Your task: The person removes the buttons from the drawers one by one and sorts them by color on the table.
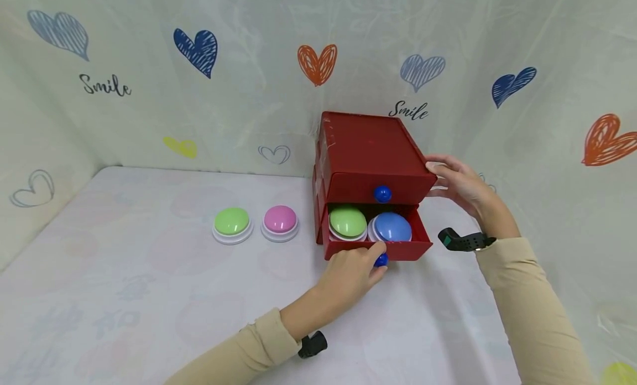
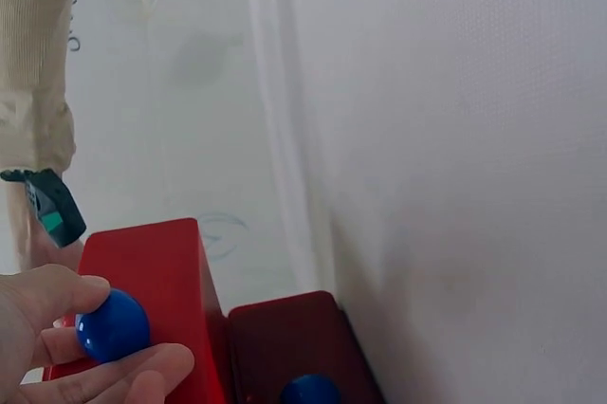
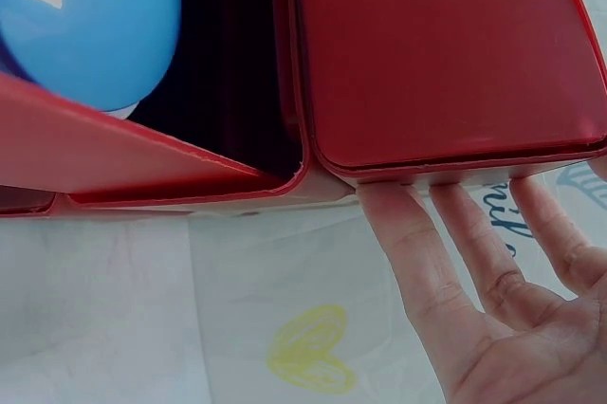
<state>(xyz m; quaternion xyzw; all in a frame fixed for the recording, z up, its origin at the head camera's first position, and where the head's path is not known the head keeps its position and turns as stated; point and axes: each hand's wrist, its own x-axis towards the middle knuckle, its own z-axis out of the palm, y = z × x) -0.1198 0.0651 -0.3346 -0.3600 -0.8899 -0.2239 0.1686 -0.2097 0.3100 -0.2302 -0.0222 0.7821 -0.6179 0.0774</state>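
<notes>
L hand [image 1: 350,271] pinches glossy rnd blue knob [image 1: 381,260] on lwr drawer [image 1: 410,253]. R hand [image 1: 461,187], fingers spread, touches boxy red 2-drawer cabinet [image 1: 370,144].

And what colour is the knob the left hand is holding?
Blue. The knob shows best in the left wrist view.

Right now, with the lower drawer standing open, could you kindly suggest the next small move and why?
I would probably ease the lower drawer slightly further out: the left hand pinches its blue knob, the right hand touches the side of the red cabinet, and the drawer's back lies in shadow.
</notes>
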